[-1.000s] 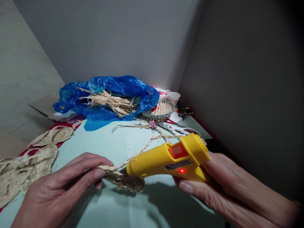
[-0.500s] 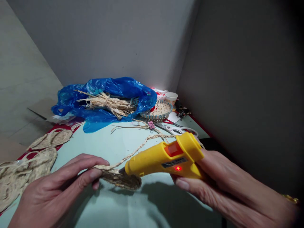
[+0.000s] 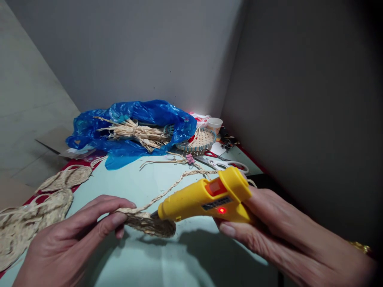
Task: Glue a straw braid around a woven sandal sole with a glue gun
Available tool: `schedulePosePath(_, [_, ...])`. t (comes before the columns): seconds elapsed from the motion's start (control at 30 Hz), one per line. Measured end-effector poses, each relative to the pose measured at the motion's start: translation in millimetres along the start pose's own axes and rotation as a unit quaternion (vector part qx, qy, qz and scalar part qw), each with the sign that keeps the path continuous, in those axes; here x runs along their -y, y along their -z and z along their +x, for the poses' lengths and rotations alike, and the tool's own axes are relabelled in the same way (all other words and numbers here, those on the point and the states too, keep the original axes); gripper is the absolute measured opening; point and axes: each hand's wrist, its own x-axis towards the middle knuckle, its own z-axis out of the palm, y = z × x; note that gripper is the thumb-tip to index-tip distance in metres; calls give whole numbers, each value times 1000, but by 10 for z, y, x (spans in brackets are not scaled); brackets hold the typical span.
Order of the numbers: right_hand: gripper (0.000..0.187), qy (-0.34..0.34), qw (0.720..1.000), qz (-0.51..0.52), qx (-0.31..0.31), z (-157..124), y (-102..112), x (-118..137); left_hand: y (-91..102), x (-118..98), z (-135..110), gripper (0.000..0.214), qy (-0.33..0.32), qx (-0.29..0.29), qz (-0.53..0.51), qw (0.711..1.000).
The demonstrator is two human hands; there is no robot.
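My left hand point(image 3: 89, 227) pinches the near end of a coiled braided-straw piece point(image 3: 149, 225) between thumb and fingers, holding it above the table. My right hand point(image 3: 269, 223) is wrapped round the handle of a yellow glue gun point(image 3: 191, 200) whose red light glows. The gun's dark nozzle points left and meets the edge of the straw piece, close to my left fingertips. From that edge a loose straw braid point(image 3: 170, 189) runs up and back, passing behind the glue gun. Part of the piece is hidden by the gun's tip.
Woven straw soles point(image 3: 38, 219) lie at the left table edge. Behind stand a blue plastic bag point(image 3: 143, 109) with a bundle of dried straw point(image 3: 137, 133), a round woven basket point(image 3: 203, 139) and a paper cup point(image 3: 214, 124). Scissors point(image 3: 227, 164) and a pink clip point(image 3: 190, 159) lie nearer.
The glue gun and my right hand have shifted very slightly left, with the nozzle still at the straw edge. My left hand keeps its hold; the view has moved a little.
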Motion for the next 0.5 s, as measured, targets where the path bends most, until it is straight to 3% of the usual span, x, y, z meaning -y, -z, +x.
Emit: schedulePosePath(0.5, [23,-16,999,34,32,19,50,55,34,-8,9,23,24,8,-5,1000])
